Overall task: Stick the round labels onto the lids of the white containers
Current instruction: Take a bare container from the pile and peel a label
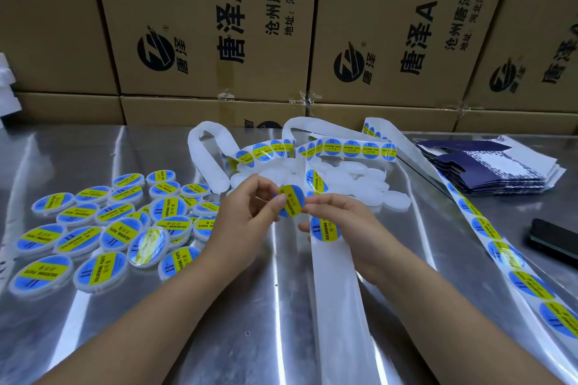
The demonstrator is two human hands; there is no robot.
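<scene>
Shiny metal table [250, 322]; bare backing strip [339, 306] runs twd viewer from under right hand [341, 225]. Left hand [247, 216] grips a white container [301, 212], thumb on its round label [291, 198]; right fingertips pinch the opp. rim. Label faces camera, yellow band approx near-far. Left of hands: labelled containers [103, 228] (lids up). Right: label strip [500, 250], phone [553, 241]. Beyond: unlabelled containers [347, 180], cardboard boxes [203, 25].

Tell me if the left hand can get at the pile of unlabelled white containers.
Probably yes: the pile lies just beyond the left hand, nothing between, but its fingers hold a labelled container.
</scene>
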